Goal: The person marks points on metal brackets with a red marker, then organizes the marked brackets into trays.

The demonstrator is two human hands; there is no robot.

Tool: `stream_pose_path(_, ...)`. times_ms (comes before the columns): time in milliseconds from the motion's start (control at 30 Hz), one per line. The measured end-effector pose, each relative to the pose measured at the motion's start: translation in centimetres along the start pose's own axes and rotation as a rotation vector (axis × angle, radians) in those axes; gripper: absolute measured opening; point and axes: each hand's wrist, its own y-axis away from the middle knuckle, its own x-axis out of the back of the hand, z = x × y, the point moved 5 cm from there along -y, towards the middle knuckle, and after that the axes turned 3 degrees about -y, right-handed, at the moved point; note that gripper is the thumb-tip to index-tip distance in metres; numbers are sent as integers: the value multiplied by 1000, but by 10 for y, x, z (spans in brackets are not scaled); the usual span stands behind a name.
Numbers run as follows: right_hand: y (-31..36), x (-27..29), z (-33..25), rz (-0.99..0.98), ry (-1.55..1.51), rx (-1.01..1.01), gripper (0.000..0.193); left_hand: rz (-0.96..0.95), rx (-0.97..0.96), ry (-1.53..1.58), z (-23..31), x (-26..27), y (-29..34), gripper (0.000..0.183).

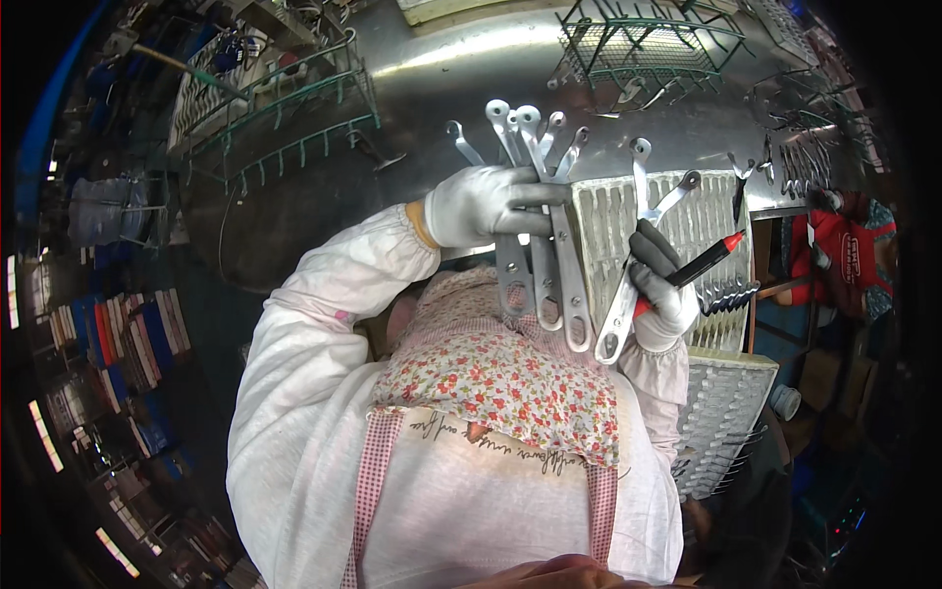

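Several flat silver metal tools (546, 285), with slotted handle ends and round-holed tips, are fanned out in my left hand (481, 208). Its gloved fingers are closed around their middles, the tips pointing away from me and the slotted ends towards my apron. My right hand (664, 294), also gloved, grips one similar forked metal tool (620, 312). A black marker pen with a red tip (708, 259) sits in that same hand, pointing up to the right. What exact kind the metal tools are, I cannot tell.
A pale ribbed tray (603, 211) lies just beyond my right hand, with another ribbed tray (721, 412) lower right. Green wire racks stand at the far left (294, 123) and far middle (653, 44) of the metal table (461, 79). Curved metal parts (807, 167) cluster at right.
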Motion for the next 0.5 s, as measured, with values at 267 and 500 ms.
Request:
stream_pose_path(267,12,-5,6,195,-349,-321,33,-15,92,92,8,3,10,38)
stream_pose_path(500,13,-7,16,329,-581,-452,21,-93,71,-11,16,4,7,38)
